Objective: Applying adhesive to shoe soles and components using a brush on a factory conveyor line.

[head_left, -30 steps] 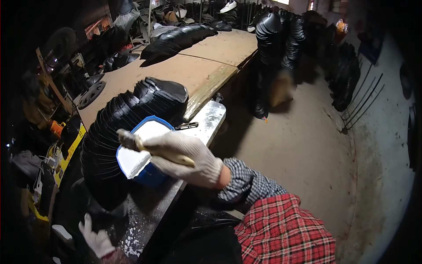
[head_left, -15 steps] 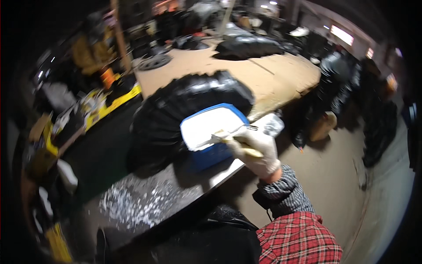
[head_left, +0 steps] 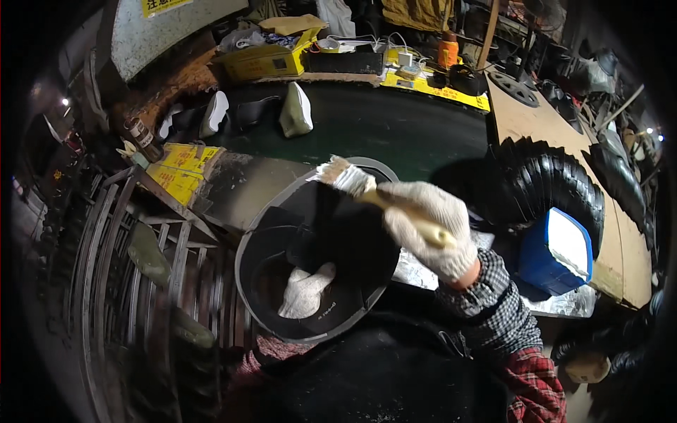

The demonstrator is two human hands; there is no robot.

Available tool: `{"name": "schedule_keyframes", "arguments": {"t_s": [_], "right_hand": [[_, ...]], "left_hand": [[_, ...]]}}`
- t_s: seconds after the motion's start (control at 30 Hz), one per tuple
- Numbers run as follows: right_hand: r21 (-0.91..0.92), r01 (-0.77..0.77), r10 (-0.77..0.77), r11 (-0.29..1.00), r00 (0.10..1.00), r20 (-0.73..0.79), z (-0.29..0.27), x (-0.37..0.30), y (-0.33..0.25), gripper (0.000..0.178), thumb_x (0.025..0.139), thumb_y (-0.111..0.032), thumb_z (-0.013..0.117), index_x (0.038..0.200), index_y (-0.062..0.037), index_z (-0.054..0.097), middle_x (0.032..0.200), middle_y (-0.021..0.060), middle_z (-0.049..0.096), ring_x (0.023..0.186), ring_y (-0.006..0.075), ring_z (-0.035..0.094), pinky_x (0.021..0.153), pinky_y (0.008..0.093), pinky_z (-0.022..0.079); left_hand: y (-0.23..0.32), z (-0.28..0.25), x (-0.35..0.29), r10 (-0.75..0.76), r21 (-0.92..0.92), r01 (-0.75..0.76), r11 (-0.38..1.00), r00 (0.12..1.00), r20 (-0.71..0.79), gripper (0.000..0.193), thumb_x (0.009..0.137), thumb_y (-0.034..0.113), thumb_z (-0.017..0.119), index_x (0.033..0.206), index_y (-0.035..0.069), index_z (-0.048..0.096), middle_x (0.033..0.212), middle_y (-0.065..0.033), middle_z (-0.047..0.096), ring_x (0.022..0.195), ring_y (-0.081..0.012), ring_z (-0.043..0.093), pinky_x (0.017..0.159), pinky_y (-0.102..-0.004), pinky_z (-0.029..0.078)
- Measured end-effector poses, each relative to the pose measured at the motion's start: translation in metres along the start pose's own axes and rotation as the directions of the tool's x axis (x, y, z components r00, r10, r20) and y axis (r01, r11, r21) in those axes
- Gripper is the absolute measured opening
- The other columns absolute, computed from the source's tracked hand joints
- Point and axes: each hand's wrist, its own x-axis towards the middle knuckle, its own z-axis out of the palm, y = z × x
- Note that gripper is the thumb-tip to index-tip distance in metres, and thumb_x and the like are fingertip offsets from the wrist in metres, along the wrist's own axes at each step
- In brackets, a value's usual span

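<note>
My right hand [head_left: 437, 225], in a pale knit glove, grips the handle of a paintbrush [head_left: 345, 178]. White paste coats the bristles, which are over the far part of a wide black tub [head_left: 247, 275] with a grey rim. My left hand [head_left: 305, 292], also gloved, shows inside the tub at its near side, closed against the wall; part of its grip is hidden. A red checked sleeve shows below the near rim. To the right, a blue container [head_left: 546, 261] of white paste stands beside a row of nested black ribbed pieces [head_left: 557, 187].
A dark green belt surface [head_left: 367, 123] runs behind the tub, with white pointed pieces [head_left: 297, 113] on it. Left of me stands a metal rack [head_left: 106, 247]. Beyond the belt are a yellow box [head_left: 268, 62] and an orange bottle [head_left: 448, 51]. A tan tabletop [head_left: 518, 123] lies at right.
My view has turned left. The brush has left the blue container's paste and is over the black tub. The tub and my left hand have come into view.
</note>
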Motion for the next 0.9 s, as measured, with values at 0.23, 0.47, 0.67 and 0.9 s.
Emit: {"name": "schedule_keyframes", "arguments": {"t_s": [0.23, 0.47, 0.67, 0.9], "right_hand": [[0.34, -0.424, 0.45, 0.839, 0.893, 0.003, -0.014, -0.059, 0.021, 0.024, 0.093, -0.01, 0.059, 0.108, 0.0084, 0.062, 0.086, 0.0096, 0.066, 0.074, 0.0107, 0.062, 0.066, 0.0211, 0.05], [0.055, 0.11, -0.118, 0.992, 0.976, 0.185, 0.052, 0.029, -0.025, 0.032, 0.089, -0.026, 0.061, 0.109, 0.0, 0.064, 0.074, 0.0102, 0.062, 0.061, 0.0186, 0.061, 0.058, 0.0297, 0.05], [0.046, 0.374, -0.356, 0.926, 0.828, 0.434, 0.04, -0.014, -0.071, 0.029, 0.084, -0.029, 0.067, 0.098, -0.0041, 0.067, 0.056, 0.0038, 0.053, 0.045, 0.0208, 0.054, 0.044, 0.0309, 0.047], [0.021, -0.567, 0.563, 0.823, 0.811, -0.162, -0.059, -0.085, -0.026, 0.022, 0.089, -0.001, 0.056, 0.108, 0.0065, 0.063, 0.096, 0.0125, 0.068, 0.083, 0.0151, 0.064, 0.075, 0.0262, 0.053]], "left_hand": [[0.009, 0.002, 0.011, -0.276, -0.719, 0.073, 0.691, 0.946, -0.169, 0.026, 0.092, 0.0, 0.055, 0.118, -0.001, 0.056, 0.108, -0.0069, 0.062, 0.094, -0.0184, 0.061, 0.085, -0.0295, 0.052], [-0.028, 0.034, 0.035, 0.055, -0.282, -0.052, 0.958, 0.998, 0.004, 0.023, 0.092, 0.001, 0.054, 0.115, -0.002, 0.057, 0.106, -0.0071, 0.063, 0.093, -0.018, 0.062, 0.083, -0.0276, 0.052], [-0.035, 0.018, 0.051, 0.199, 0.016, -0.202, 0.979, 0.975, 0.102, 0.02, 0.093, 0.001, 0.054, 0.112, -0.003, 0.058, 0.105, -0.0073, 0.064, 0.092, -0.0177, 0.063, 0.08, -0.026, 0.052], [0.075, 0.021, 0.046, -0.362, -0.3, 0.368, 0.88, 0.929, 0.077, 0.024, 0.096, 0.013, 0.05, 0.082, -0.002, 0.063, 0.066, -0.0047, 0.064, 0.058, -0.0105, 0.062, 0.05, -0.0226, 0.048]]}}
